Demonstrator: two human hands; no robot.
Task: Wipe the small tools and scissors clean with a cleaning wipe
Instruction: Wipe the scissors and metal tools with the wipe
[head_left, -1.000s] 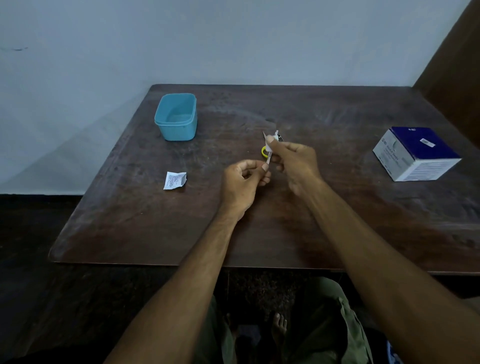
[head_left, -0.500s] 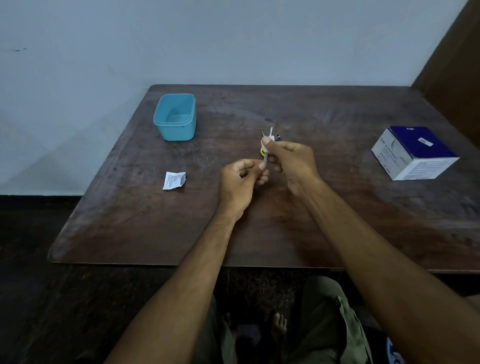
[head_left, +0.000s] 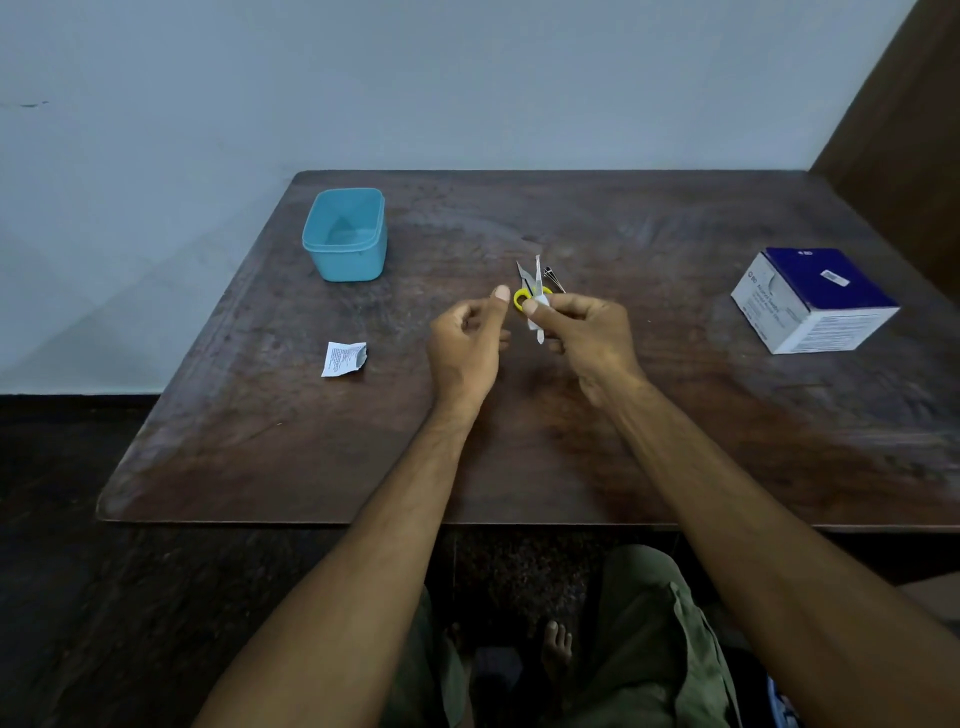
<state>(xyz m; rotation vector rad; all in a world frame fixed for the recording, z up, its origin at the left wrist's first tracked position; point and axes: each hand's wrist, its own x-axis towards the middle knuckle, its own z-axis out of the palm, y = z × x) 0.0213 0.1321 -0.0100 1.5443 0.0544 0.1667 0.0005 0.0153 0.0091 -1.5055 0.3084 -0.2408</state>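
Head view is showing the right hand (head_left: 582, 332) pinching a slim tool (head_left: 538, 312) wrapped in a white wipe (head_left: 535, 322), long axis upright; left hand (head_left: 467, 348) is hovering just beside, curled, holding nothing; yellow-handled scissors (head_left: 522, 296) are lying on the counter (head_left: 675, 441) just beyond.

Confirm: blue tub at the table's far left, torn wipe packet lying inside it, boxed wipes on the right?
Not quite. The head view shows the packet lying on the table, nearer the person than the tub, not inside it. The tub's place and the box on the right are correct.
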